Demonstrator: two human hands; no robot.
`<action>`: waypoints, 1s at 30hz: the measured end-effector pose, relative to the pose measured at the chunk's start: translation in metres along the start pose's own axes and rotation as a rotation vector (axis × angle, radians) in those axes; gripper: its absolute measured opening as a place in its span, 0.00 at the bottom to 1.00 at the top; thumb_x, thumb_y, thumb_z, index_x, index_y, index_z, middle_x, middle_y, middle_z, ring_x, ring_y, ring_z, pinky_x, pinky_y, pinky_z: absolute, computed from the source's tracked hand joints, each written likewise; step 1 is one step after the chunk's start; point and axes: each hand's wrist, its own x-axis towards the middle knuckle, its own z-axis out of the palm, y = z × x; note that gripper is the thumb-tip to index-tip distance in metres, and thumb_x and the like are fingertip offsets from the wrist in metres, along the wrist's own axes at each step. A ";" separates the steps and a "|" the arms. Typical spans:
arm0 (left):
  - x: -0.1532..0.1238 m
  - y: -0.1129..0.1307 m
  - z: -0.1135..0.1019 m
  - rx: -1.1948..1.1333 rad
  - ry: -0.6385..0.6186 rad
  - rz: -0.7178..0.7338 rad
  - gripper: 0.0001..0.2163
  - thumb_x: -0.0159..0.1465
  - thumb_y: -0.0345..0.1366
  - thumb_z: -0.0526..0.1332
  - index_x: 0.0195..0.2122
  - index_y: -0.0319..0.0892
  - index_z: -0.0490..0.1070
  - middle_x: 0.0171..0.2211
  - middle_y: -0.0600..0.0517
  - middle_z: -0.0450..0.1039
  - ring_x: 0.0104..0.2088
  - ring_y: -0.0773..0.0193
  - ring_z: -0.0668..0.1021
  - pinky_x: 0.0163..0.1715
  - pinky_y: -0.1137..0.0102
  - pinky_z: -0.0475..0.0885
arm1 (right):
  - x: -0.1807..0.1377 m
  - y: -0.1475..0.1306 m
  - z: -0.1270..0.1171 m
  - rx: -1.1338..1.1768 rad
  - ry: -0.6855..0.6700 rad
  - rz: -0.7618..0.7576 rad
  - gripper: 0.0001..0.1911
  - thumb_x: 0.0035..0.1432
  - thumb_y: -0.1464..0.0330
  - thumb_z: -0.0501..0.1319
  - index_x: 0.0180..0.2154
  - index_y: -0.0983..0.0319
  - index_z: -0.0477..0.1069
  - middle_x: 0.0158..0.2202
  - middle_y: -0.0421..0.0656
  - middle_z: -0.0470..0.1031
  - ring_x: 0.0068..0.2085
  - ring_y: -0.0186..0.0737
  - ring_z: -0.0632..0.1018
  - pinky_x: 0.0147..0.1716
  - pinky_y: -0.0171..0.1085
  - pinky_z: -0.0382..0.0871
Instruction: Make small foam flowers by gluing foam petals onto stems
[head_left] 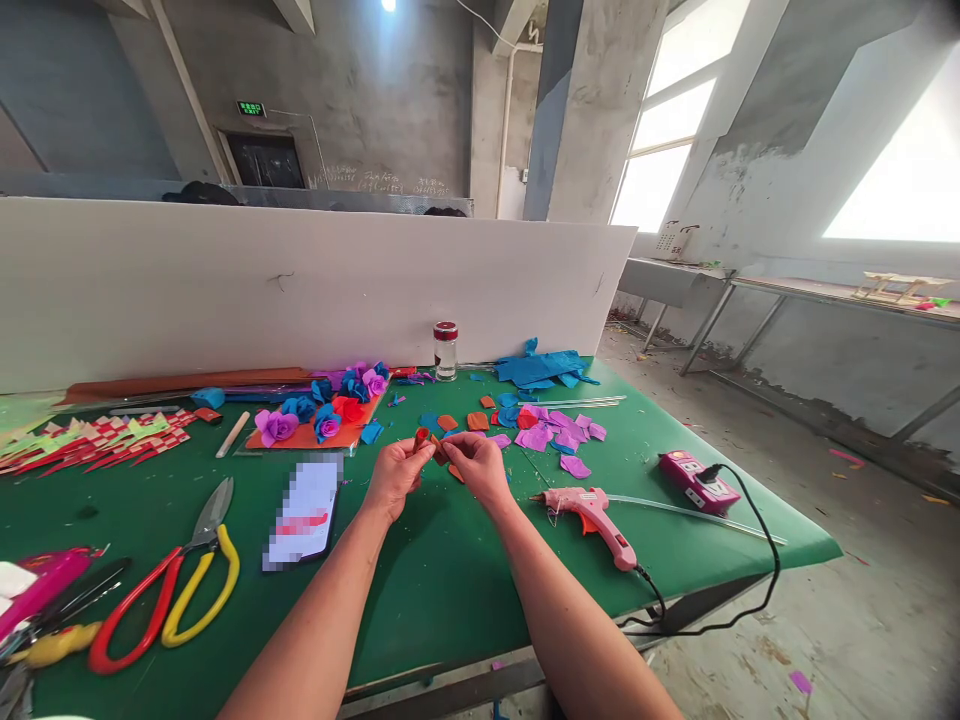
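Observation:
My left hand [397, 478] is closed in a pinch around a small rolled piece of orange-brown paper [422, 436], which stands up above the thumb. Close beside it, my right hand [480, 466] pinches a brown paper petal [439, 453] between thumb and fingertips, near or touching the roll. Both hands hover over the green tabletop [442, 560]. Just beyond them lie loose orange petals [478, 421] and several purple petals [555, 430]. A pink glue gun [592, 510] rests to the right of my right hand, its clear glue stick poking out the back.
Left of my hands are a phone [304, 512], red-and-yellow-handled scissors [196, 560] and finished paper flowers [322, 410]. A lidded glass jar [445, 352] and blue paper [540, 369] stand before the white board [330, 290]. At right, a pink power strip [697, 482] trails a black cord.

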 end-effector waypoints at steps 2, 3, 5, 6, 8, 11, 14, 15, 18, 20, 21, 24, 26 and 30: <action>-0.001 0.001 0.001 -0.006 -0.005 -0.001 0.14 0.47 0.45 0.68 0.26 0.39 0.73 0.12 0.63 0.53 0.13 0.76 0.52 0.13 0.76 0.45 | 0.000 0.000 0.000 0.012 -0.009 0.000 0.08 0.52 0.64 0.60 0.29 0.61 0.75 0.25 0.42 0.79 0.30 0.41 0.79 0.33 0.38 0.73; -0.001 0.001 0.001 -0.008 -0.006 -0.002 0.14 0.47 0.45 0.68 0.26 0.38 0.73 0.13 0.62 0.55 0.13 0.77 0.53 0.13 0.76 0.45 | 0.000 0.001 0.000 0.021 -0.012 0.003 0.08 0.52 0.64 0.61 0.29 0.61 0.75 0.25 0.41 0.79 0.29 0.41 0.79 0.33 0.38 0.73; -0.001 0.002 0.001 -0.010 -0.004 -0.004 0.14 0.46 0.44 0.69 0.27 0.38 0.74 0.14 0.61 0.59 0.13 0.77 0.53 0.13 0.76 0.45 | 0.001 0.001 0.000 0.038 -0.016 0.009 0.08 0.52 0.63 0.61 0.29 0.61 0.75 0.24 0.41 0.78 0.29 0.41 0.79 0.33 0.38 0.73; -0.001 0.002 0.001 -0.009 0.000 -0.004 0.14 0.46 0.43 0.69 0.27 0.38 0.74 0.15 0.60 0.59 0.13 0.77 0.53 0.13 0.76 0.45 | 0.001 0.001 0.001 0.044 -0.020 0.009 0.09 0.52 0.63 0.61 0.29 0.61 0.75 0.24 0.41 0.78 0.29 0.41 0.79 0.33 0.38 0.73; -0.001 0.002 0.001 -0.007 0.004 -0.007 0.14 0.46 0.43 0.69 0.27 0.38 0.74 0.15 0.60 0.60 0.13 0.78 0.53 0.13 0.76 0.44 | 0.001 0.001 0.000 0.061 -0.037 0.010 0.10 0.53 0.61 0.61 0.30 0.61 0.76 0.25 0.42 0.79 0.29 0.41 0.79 0.33 0.37 0.72; -0.001 0.002 0.001 -0.001 0.001 -0.003 0.14 0.46 0.44 0.69 0.27 0.38 0.74 0.16 0.60 0.62 0.13 0.78 0.53 0.13 0.76 0.44 | 0.000 -0.001 -0.001 0.101 -0.064 0.021 0.13 0.53 0.59 0.62 0.30 0.62 0.77 0.25 0.43 0.79 0.28 0.39 0.78 0.31 0.36 0.71; -0.002 0.004 0.002 0.018 0.015 0.001 0.16 0.46 0.46 0.69 0.27 0.37 0.74 0.17 0.59 0.64 0.14 0.78 0.53 0.13 0.76 0.45 | 0.000 -0.003 -0.002 0.140 -0.071 0.066 0.14 0.52 0.58 0.62 0.29 0.63 0.77 0.25 0.43 0.79 0.26 0.37 0.77 0.29 0.35 0.70; -0.003 0.005 0.003 0.027 0.022 0.000 0.16 0.46 0.46 0.69 0.28 0.37 0.74 0.17 0.59 0.64 0.14 0.78 0.53 0.13 0.76 0.45 | 0.000 -0.004 -0.002 0.148 -0.075 0.088 0.14 0.52 0.58 0.62 0.29 0.63 0.77 0.25 0.43 0.79 0.26 0.37 0.77 0.29 0.35 0.70; -0.004 0.006 0.004 0.062 0.036 0.002 0.17 0.46 0.46 0.70 0.27 0.37 0.73 0.17 0.59 0.64 0.14 0.78 0.53 0.13 0.77 0.44 | -0.001 -0.003 -0.001 0.143 -0.072 0.123 0.14 0.49 0.59 0.64 0.31 0.63 0.78 0.25 0.44 0.80 0.28 0.40 0.78 0.30 0.36 0.71; -0.004 0.006 0.004 0.084 0.033 0.007 0.17 0.46 0.46 0.70 0.27 0.37 0.73 0.17 0.59 0.65 0.14 0.78 0.53 0.13 0.76 0.44 | -0.001 -0.001 0.000 0.094 -0.047 0.091 0.12 0.48 0.61 0.64 0.31 0.62 0.79 0.25 0.43 0.80 0.29 0.41 0.79 0.32 0.37 0.71; -0.004 0.006 0.004 0.091 0.028 0.011 0.16 0.46 0.46 0.69 0.27 0.37 0.73 0.18 0.58 0.66 0.14 0.77 0.53 0.13 0.76 0.45 | -0.001 0.000 0.000 0.058 -0.037 0.067 0.11 0.48 0.62 0.64 0.30 0.61 0.79 0.26 0.43 0.80 0.29 0.42 0.79 0.32 0.38 0.72; -0.003 0.005 0.003 0.105 0.025 0.019 0.15 0.48 0.45 0.68 0.27 0.37 0.72 0.18 0.58 0.65 0.14 0.77 0.54 0.14 0.76 0.45 | -0.002 0.001 0.001 -0.037 -0.052 0.028 0.10 0.51 0.63 0.62 0.30 0.60 0.80 0.27 0.42 0.80 0.30 0.42 0.79 0.34 0.38 0.72; -0.003 0.004 0.002 0.114 0.036 0.016 0.14 0.48 0.44 0.67 0.26 0.38 0.71 0.16 0.60 0.61 0.14 0.77 0.53 0.14 0.76 0.45 | -0.002 0.000 0.001 -0.061 -0.078 0.042 0.12 0.53 0.62 0.60 0.29 0.61 0.80 0.26 0.42 0.80 0.31 0.41 0.79 0.33 0.37 0.72; -0.001 0.001 0.001 0.109 0.043 0.010 0.12 0.48 0.42 0.66 0.26 0.40 0.68 0.15 0.62 0.57 0.14 0.77 0.52 0.14 0.76 0.44 | -0.001 -0.001 0.001 0.002 -0.111 0.111 0.13 0.53 0.61 0.60 0.29 0.62 0.79 0.25 0.42 0.80 0.28 0.39 0.78 0.28 0.34 0.70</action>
